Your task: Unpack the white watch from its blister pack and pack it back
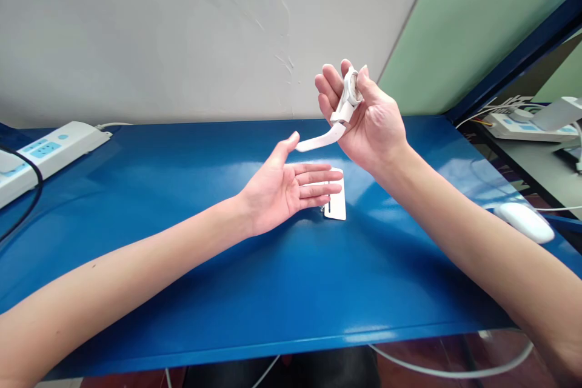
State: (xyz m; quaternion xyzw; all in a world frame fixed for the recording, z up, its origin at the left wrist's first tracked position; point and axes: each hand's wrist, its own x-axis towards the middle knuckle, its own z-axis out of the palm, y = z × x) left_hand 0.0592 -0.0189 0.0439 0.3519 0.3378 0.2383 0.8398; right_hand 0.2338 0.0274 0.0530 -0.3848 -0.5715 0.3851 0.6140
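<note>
My right hand (370, 115) is raised above the far part of the blue table, its fingers closed around a white wristwatch (349, 97). The round watch case sits between thumb and fingers, and one end of the white strap (322, 139) hangs out to the left. Lower and to the left is my left hand (291, 188), palm turned up, fingers stretched out and thumb raised. Its thumb tip is close to the strap's end; I cannot tell whether they touch. Behind the left fingertips a white card (337, 206) with a dark slot is partly hidden.
A white power strip (43, 151) with a black cable lies at the left on the blue table (282, 297). A white computer mouse (525, 222) rests at the right, beside my forearm. Another power strip (527, 127) stands beyond the right edge. A grey wall (182, 42) closes off the back.
</note>
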